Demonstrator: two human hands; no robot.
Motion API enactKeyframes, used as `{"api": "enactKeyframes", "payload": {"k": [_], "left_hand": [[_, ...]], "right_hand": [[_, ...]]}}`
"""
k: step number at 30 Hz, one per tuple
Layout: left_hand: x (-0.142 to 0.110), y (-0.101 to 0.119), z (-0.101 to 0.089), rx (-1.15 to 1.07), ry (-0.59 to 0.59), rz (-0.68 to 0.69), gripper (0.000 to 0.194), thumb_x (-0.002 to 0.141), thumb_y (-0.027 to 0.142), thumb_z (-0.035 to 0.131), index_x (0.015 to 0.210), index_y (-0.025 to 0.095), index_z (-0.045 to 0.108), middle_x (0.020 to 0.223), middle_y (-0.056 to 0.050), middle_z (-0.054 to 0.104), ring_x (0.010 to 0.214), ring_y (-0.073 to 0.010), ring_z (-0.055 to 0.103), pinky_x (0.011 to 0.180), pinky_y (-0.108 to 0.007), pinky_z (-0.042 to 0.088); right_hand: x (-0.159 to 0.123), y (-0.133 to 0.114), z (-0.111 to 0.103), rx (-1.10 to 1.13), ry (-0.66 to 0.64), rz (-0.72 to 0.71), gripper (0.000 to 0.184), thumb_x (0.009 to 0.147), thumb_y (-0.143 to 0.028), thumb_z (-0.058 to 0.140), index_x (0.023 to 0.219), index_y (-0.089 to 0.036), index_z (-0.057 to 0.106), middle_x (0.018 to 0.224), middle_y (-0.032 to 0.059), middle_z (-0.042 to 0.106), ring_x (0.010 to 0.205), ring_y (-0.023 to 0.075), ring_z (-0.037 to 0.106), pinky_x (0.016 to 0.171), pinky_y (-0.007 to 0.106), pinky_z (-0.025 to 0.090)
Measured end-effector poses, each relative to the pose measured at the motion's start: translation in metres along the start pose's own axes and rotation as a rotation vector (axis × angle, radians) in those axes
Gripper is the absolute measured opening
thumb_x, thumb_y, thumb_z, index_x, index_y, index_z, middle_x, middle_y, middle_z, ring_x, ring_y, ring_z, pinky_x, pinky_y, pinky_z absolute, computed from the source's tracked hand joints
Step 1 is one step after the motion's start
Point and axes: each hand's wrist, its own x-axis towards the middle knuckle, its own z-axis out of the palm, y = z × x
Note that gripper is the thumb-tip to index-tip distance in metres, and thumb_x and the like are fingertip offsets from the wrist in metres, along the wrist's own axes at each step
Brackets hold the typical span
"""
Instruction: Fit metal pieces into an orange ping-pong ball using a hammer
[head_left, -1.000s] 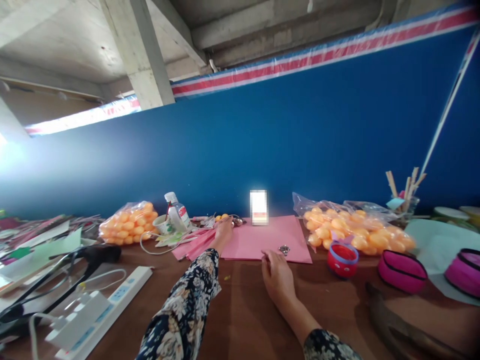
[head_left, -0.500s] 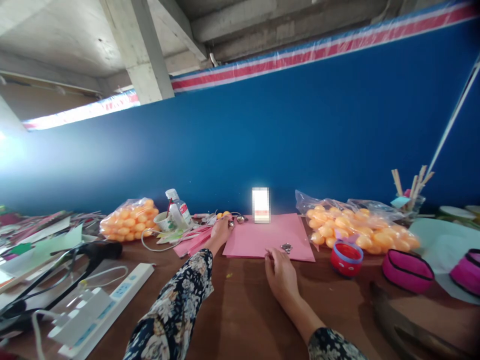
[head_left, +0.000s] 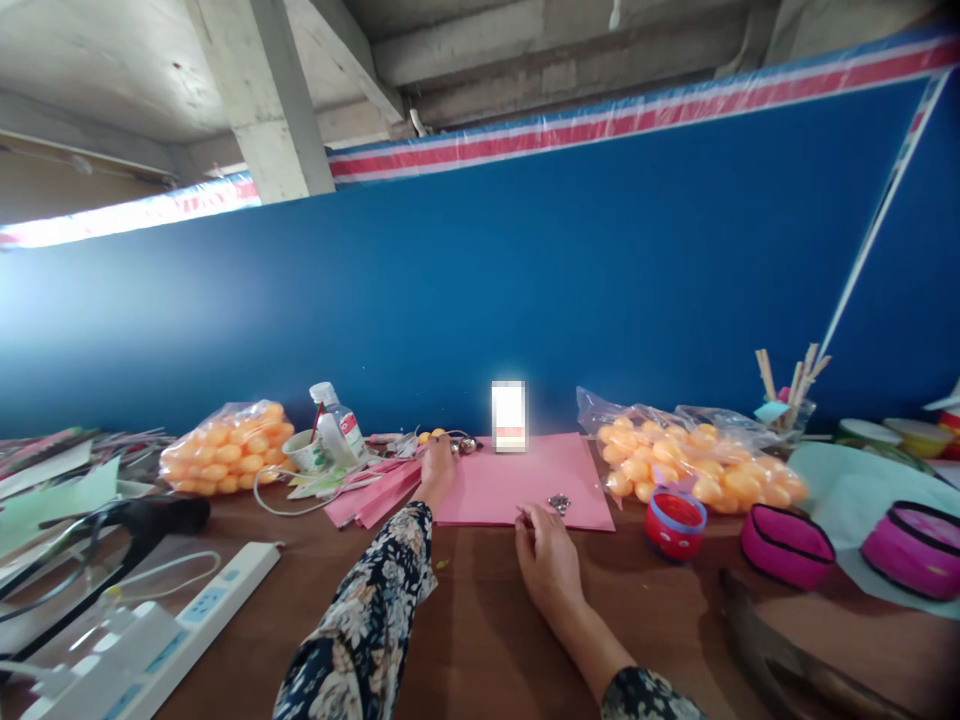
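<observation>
Left hand (head_left: 437,466) shifted right across pink paper's edge (head_left: 463,510), right hand (head_left: 550,562) apart, grips unclear.

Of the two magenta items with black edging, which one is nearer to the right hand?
The magenta item beside the red container; the other sits farther from the right hand, by the picture's edge.

- Your strongest light came from the far left, washing the blue partition (head_left: 600,280) with a whitish glare that faded to deep blue rightward.
- Above you, the concrete ceiling (head_left: 480,55) was pale at left, dimmer toward the right.
- Soft shadow lay on the brown table (head_left: 480,640) near your right hand (head_left: 551,560).
- A white, pixelated patch (head_left: 510,416) glowed before you.
- Wide-angle stretching skewed your picture's edges; the small items at your left hand (head_left: 437,470) looked too soft to distinguish.
</observation>
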Motion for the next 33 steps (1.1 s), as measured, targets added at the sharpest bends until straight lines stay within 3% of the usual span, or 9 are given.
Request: {"api": "enactKeyframes", "payload": {"k": [4, 9, 14, 20, 24, 28, 33], "left_hand": [[-0.001, 0.006, 0.000, 0.015, 0.004, -0.026, 0.033, 0.081, 0.029, 0.049, 0.110, 0.014, 0.048, 0.110, -0.009, 0.052, 0.092, -0.0190, 0.055, 0.076, -0.039, 0.047], [-0.001, 0.009, 0.002, 0.014, -0.008, 0.004, 0.044, 0.074, 0.019, 0.056, 0.115, 0.011, 0.043, 0.112, -0.015, 0.049, 0.092, -0.0218, 0.054, 0.076, -0.031, 0.043], [-0.002, 0.010, -0.001, 0.039, 0.022, 0.025, 0.042, 0.073, 0.026, 0.055, 0.113, 0.017, 0.045, 0.114, -0.014, 0.046, 0.101, -0.0272, 0.047, 0.077, -0.035, 0.040], [-0.005, 0.014, -0.002, 0.027, 0.053, 0.080, 0.034, 0.077, 0.018, 0.044, 0.111, 0.020, 0.047, 0.113, -0.011, 0.048, 0.105, -0.0240, 0.044, 0.081, -0.034, 0.037], [-0.009, 0.022, -0.001, -0.008, 0.061, 0.154, 0.030, 0.082, 0.023, 0.037, 0.110, 0.019, 0.049, 0.114, -0.010, 0.051, 0.106, -0.0219, 0.044, 0.086, -0.033, 0.034], [-0.011, 0.031, 0.001, -0.028, 0.025, 0.246, 0.036, 0.079, 0.033, 0.046, 0.112, 0.019, 0.048, 0.111, -0.008, 0.055, 0.108, -0.0215, 0.044, 0.088, -0.031, 0.032], [-0.012, 0.039, 0.003, -0.018, -0.017, 0.270, 0.040, 0.078, 0.031, 0.050, 0.117, 0.022, 0.046, 0.106, -0.007, 0.059, 0.103, -0.0214, 0.047, 0.086, -0.031, 0.032]], "right_hand": [[0.000, 0.000, 0.000, 0.000, -0.001, 0.009, 0.023, 0.081, -0.021, 0.040, 0.098, -0.017, 0.055, 0.090, 0.0073, 0.063, 0.086, 0.0195, 0.056, 0.075, 0.029, 0.044], [0.001, 0.000, 0.000, -0.015, 0.011, 0.010, 0.023, 0.081, -0.021, 0.041, 0.098, -0.017, 0.056, 0.089, 0.0072, 0.063, 0.086, 0.0196, 0.056, 0.075, 0.030, 0.044], [0.000, 0.000, 0.000, -0.003, -0.001, 0.012, 0.023, 0.081, -0.020, 0.041, 0.099, -0.017, 0.055, 0.091, 0.0074, 0.063, 0.088, 0.0206, 0.055, 0.076, 0.032, 0.045], [-0.001, 0.001, 0.001, 0.002, 0.011, 0.003, 0.023, 0.081, -0.020, 0.041, 0.099, -0.017, 0.055, 0.091, 0.0077, 0.063, 0.087, 0.0206, 0.056, 0.076, 0.032, 0.045], [0.000, 0.002, 0.002, -0.005, 0.038, -0.021, 0.023, 0.080, -0.020, 0.041, 0.097, -0.017, 0.056, 0.089, 0.0077, 0.063, 0.085, 0.0195, 0.056, 0.075, 0.030, 0.045], [0.000, 0.001, 0.000, -0.008, 0.026, -0.015, 0.023, 0.080, -0.019, 0.041, 0.097, -0.017, 0.056, 0.089, 0.0076, 0.063, 0.085, 0.0190, 0.056, 0.074, 0.029, 0.045], [0.000, -0.001, -0.002, 0.007, 0.001, 0.010, 0.024, 0.080, -0.019, 0.041, 0.098, -0.017, 0.056, 0.089, 0.0075, 0.062, 0.085, 0.0193, 0.055, 0.075, 0.029, 0.044]]}}
